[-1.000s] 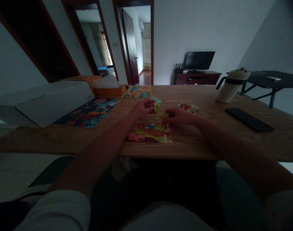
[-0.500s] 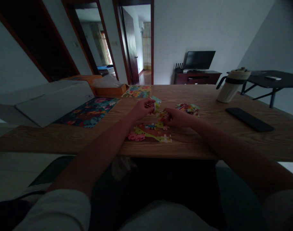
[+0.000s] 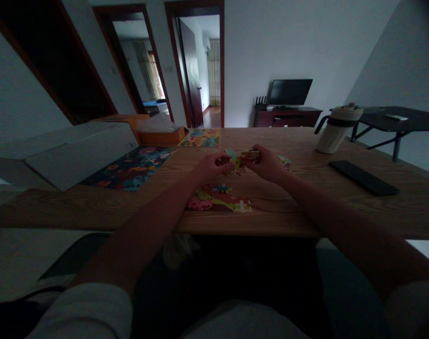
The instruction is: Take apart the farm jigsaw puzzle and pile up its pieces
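My left hand [image 3: 216, 167] is closed on several jigsaw puzzle pieces [image 3: 231, 153], held a little above the table. Close beside it, my right hand [image 3: 264, 162] grips more puzzle pieces [image 3: 250, 154], and the two bunches meet or overlap between my fingers. Nearer to me, a partly joined puzzle [image 3: 218, 197] in pink, brown and green lies flat on the wood. Behind my right hand shows part of a pile of loose pieces [image 3: 284, 162]; my hand covers the rest of it.
On the wooden table [image 3: 288, 207], a dark colourful puzzle sheet [image 3: 133, 167] and a brighter one [image 3: 202, 137] lie left, near a white box [image 3: 83, 148] and an orange box [image 3: 161, 136]. A black slab-like object [image 3: 362, 177] and a white jug [image 3: 336, 129] stand right.
My right hand has risen off the joined puzzle with pieces in its fingers and moved up beside the left. The pieces near its front edge are lifted away.
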Motion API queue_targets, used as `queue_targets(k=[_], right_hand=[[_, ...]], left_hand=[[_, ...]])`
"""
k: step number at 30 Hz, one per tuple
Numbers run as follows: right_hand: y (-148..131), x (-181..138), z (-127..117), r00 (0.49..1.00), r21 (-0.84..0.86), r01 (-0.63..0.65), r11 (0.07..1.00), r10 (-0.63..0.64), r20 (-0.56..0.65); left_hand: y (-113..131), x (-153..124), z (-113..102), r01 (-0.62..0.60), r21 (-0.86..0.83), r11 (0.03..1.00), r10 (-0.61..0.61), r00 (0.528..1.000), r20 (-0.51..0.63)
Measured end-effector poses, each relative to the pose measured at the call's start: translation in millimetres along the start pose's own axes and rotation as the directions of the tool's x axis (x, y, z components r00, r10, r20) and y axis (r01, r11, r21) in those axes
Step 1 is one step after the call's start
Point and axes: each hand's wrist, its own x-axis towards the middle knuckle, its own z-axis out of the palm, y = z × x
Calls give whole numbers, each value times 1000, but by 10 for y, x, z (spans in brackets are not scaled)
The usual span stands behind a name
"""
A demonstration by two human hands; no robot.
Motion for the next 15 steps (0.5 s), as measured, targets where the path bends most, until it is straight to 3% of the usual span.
queue_targets(k=[6,12,15], right_hand=[[-40,-16,42,1000,-21,19,1000,-19,-4],[-5,10,20,984,322,-146,935,102,149],[0,33,-28,976,364,-200,910,151,158]], left_hand=[[76,-31,32,-27,147,989,15,997,82],[104,-38,12,-43,171,984,32,998,62],[132,-41,8,-49,186,981,38,997,61]])
